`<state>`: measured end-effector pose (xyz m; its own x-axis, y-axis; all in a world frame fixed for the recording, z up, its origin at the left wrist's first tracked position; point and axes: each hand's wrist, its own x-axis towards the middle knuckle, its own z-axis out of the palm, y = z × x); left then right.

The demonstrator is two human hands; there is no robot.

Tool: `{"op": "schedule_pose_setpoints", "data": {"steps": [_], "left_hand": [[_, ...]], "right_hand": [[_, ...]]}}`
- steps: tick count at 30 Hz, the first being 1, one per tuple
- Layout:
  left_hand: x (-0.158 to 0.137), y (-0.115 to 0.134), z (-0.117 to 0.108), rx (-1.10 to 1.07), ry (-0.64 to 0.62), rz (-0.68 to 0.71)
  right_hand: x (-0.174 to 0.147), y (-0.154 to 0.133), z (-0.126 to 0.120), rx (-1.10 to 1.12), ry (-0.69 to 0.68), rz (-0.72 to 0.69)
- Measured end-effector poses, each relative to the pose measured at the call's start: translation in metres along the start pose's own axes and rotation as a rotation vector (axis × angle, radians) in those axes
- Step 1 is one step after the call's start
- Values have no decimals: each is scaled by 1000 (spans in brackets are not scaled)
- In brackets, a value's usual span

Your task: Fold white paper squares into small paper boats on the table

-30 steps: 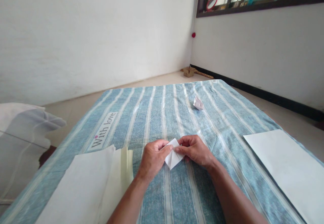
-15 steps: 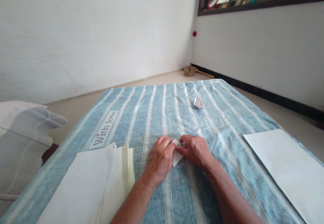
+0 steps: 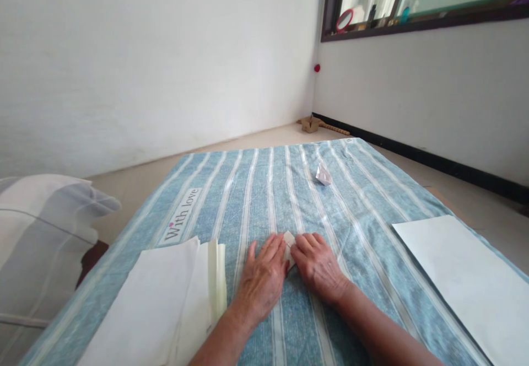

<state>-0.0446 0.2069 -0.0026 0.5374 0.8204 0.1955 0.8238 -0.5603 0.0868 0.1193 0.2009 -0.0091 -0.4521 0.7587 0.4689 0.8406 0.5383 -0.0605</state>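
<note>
A small piece of folded white paper (image 3: 289, 243) lies on the striped blue tablecloth (image 3: 256, 200), partly covered by my hands. My left hand (image 3: 264, 272) rests flat over its left side, fingers stretched out and the little finger apart from the others. On the right side, my right hand (image 3: 317, 261) presses the paper with bent fingers held together. Its fingertips and thumb are largely hidden. Farther back on the cloth stands a small folded paper boat (image 3: 323, 175), touched by neither hand.
Left of my arms lies a stack of white and yellowish paper sheets (image 3: 152, 294). More white sheets (image 3: 467, 278) lie at the right edge. Draped whitish-grey fabric (image 3: 45, 245) is beside the table at left. A small cardboard box (image 3: 309, 124) sits on the floor by the corner.
My left fingers have straightened and flattened over the folded paper. My right hand has gone from a pinch at its edge to pressing down on it. The view has tilted up slightly.
</note>
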Motion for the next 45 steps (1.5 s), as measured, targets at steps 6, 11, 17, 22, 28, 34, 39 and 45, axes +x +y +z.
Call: {"op": "schedule_pose_setpoints", "data": {"steps": [6, 11, 17, 22, 28, 34, 39, 45], "left_hand": [[-3, -4, -1, -20, -62, 0], [-5, -6, -5, -17, -127, 4], [-7, -6, -6, -28, -152, 36], [-9, -8, -4, -25, -129, 49], [-10, -11, -3, -13, -109, 73], [-8, -11, -3, -18, -146, 78], [-8, -11, -5, -35, -148, 73], [-8, -9, -7, -45, -156, 63]], "right_hand": [[-26, -4, -9, 66, -15, -82], [-36, 0, -18, 132, -170, -49], [-40, -2, -14, 111, -202, -5], [-39, -3, -16, 123, -235, 1], [-40, -3, -17, 92, -215, -5], [-43, -7, -15, 44, -167, 23], [-43, -10, -13, 9, -144, 52], [-49, -10, -12, -36, -129, 73]]}}
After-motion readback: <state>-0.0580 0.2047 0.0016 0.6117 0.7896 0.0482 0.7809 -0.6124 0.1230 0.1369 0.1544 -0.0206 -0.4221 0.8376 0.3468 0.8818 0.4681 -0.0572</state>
